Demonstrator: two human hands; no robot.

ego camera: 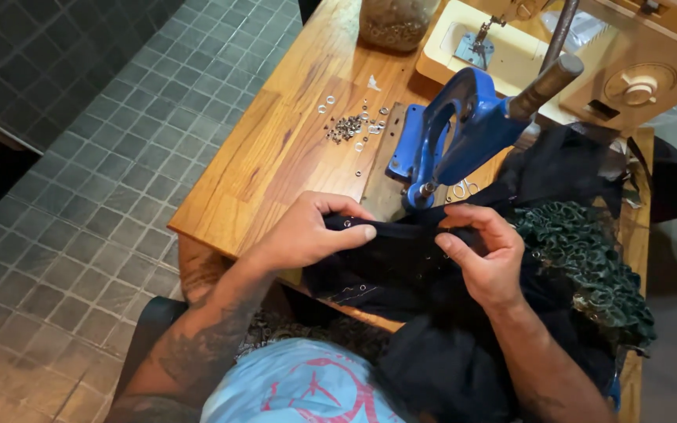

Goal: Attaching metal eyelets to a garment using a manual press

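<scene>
Black fabric with a row of small metal eyelets along its folded edge lies over the near edge of the desk and spills into the person's lap. Both hands pinch that folded edge: the left hand closes thumb and fingers over it on one side, the right hand grips it on the other, with the strip stretched between them.

Just beyond the hands stands a blue hand press with a long dark lever angled up to the right; its punch tip sits close above the fabric's edge. A green ruffled piece lies bunched to the right of the right hand, partly over the black cloth. To the left of the press, loose silver eyelets are scattered on the wood. Farther back are a clear jar filled with small metal pieces and a cream-coloured sewing machine with a round dial.

The desk is warm brown wood with visible grain. The floor on the left is laid with small dark grey-green square tiles.
</scene>
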